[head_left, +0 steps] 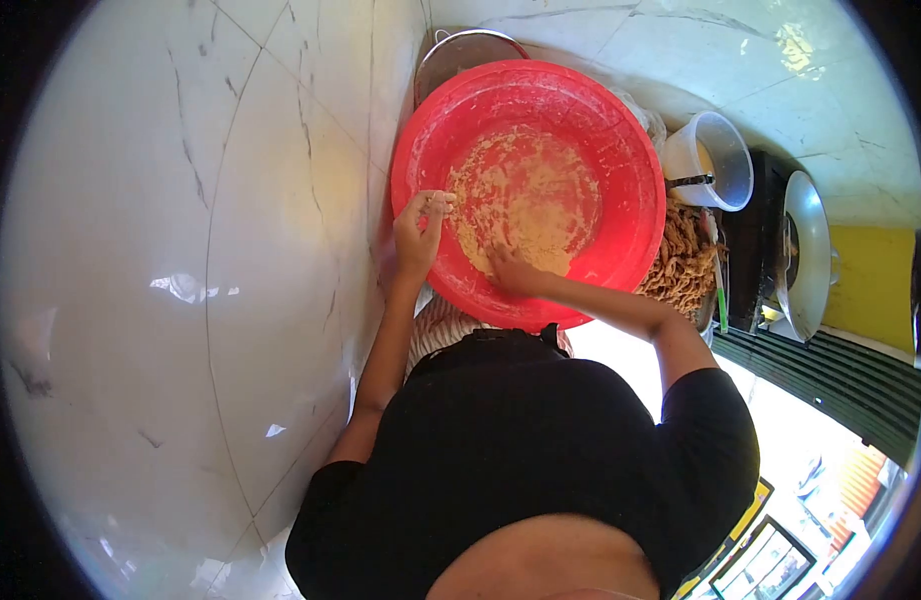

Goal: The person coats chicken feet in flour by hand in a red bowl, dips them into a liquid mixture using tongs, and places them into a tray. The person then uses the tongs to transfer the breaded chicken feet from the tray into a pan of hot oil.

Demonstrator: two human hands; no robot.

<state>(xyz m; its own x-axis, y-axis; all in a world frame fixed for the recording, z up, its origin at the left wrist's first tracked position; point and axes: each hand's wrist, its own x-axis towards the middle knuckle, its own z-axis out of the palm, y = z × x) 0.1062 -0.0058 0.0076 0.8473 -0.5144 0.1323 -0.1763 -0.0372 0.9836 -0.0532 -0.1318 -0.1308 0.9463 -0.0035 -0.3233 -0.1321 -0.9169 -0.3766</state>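
Note:
A big red basin (629, 190) holds pale yellow, crumbly flour-like powder (541, 205) over its bottom. Over the basin's left rim is my left hand (421, 232), its fingers bent together in a pinch and their tips coated white; whatever may be between them is too small to tell. My right hand (513, 270) reaches into the near side of the basin, fingers apart and touching the powder, with nothing gripped.
Right of the basin are a translucent bucket (736, 165) with a dark handle across it, a heap of brown fried-looking strips (681, 265), and a metal wok (809, 255) on a dark stove. Tiled walls (271, 200) stand left and behind. A metal pot (451, 58) is behind the basin.

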